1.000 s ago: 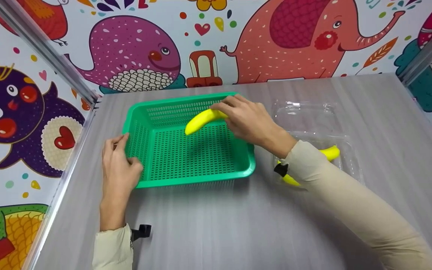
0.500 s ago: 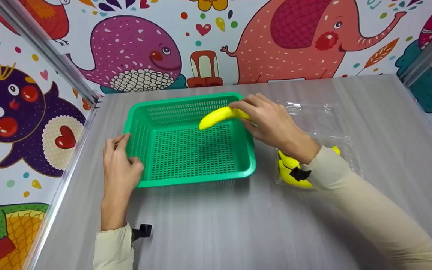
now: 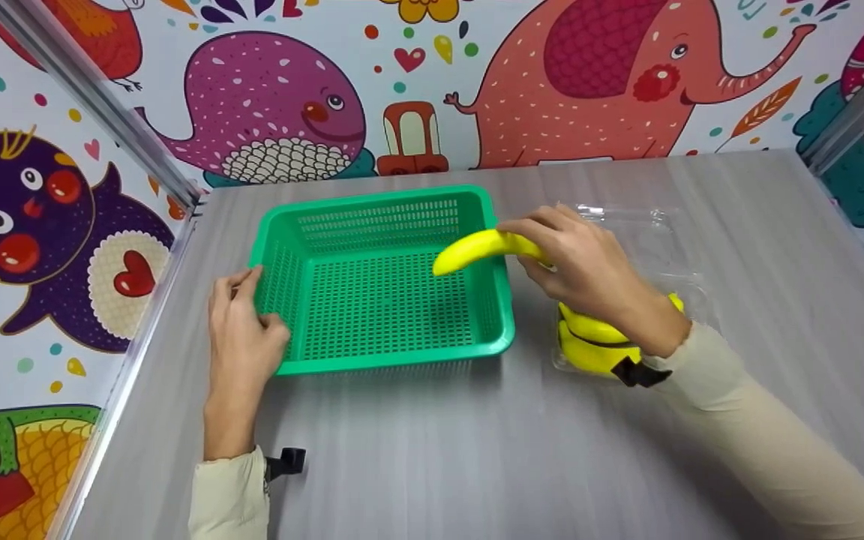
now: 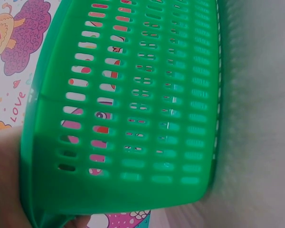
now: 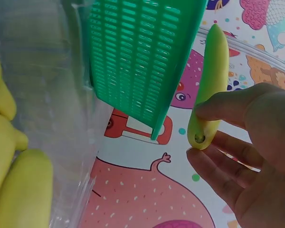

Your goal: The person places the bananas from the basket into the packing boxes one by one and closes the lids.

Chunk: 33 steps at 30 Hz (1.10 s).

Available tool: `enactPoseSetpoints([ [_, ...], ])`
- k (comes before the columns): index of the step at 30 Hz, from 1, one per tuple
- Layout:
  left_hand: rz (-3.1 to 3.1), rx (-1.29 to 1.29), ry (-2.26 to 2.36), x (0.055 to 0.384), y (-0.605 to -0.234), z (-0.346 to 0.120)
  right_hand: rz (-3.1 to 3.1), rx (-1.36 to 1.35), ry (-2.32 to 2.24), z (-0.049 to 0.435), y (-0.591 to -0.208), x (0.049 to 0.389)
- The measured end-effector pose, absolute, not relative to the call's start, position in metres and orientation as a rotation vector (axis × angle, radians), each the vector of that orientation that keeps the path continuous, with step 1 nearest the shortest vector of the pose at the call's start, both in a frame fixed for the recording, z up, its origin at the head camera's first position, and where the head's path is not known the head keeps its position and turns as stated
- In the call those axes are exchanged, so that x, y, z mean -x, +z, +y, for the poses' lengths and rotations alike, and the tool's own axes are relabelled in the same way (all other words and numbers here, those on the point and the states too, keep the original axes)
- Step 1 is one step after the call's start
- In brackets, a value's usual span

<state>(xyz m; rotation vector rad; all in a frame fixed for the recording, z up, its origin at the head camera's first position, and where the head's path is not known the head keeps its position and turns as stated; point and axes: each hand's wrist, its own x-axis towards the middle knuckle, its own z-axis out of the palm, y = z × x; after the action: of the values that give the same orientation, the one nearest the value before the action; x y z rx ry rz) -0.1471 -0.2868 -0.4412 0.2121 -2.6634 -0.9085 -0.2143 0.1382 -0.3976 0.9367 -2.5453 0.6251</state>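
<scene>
In the head view my right hand (image 3: 589, 262) pinches a smooth yellow banana (image 3: 473, 250) near one end, its free tip pointing left over the right side of the green plastic basket (image 3: 394, 363). Thumb and fingers sit on opposite sides of that banana in the right wrist view, where a dark spot marks its near end. My left hand (image 3: 241, 337) holds the basket's left rim; in the left wrist view only part of this hand shows, beside the perforated wall. Several more bananas (image 3: 593, 352) lie in a clear plastic box (image 3: 646, 236), partly hidden under my right forearm.
The box's clear lid lies folded back behind it. A grey wood-grain table (image 3: 417, 450) carries everything. Cartoon-printed walls (image 3: 282, 97) and metal posts (image 3: 94, 105) close off the back and sides. A small black camera mount (image 3: 289, 460) sticks out from my left wrist.
My right hand has moved to the right with the banana, from above the basket's inside toward its right rim. More bananas in the box now show. My left hand stays on the rim.
</scene>
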Motion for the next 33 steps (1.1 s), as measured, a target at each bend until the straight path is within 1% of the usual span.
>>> enactPoseSetpoints([
  [20,-2.669,-0.222,-0.922,0.146,-0.442,-0.286,-2.620,-0.815,0.640,0.195,-0.415,0.178],
  [33,-2.672,-0.218,-0.909,0.147,-0.442,-0.287,-2.703,-0.734,0.674,0.224,-0.420,0.162],
])
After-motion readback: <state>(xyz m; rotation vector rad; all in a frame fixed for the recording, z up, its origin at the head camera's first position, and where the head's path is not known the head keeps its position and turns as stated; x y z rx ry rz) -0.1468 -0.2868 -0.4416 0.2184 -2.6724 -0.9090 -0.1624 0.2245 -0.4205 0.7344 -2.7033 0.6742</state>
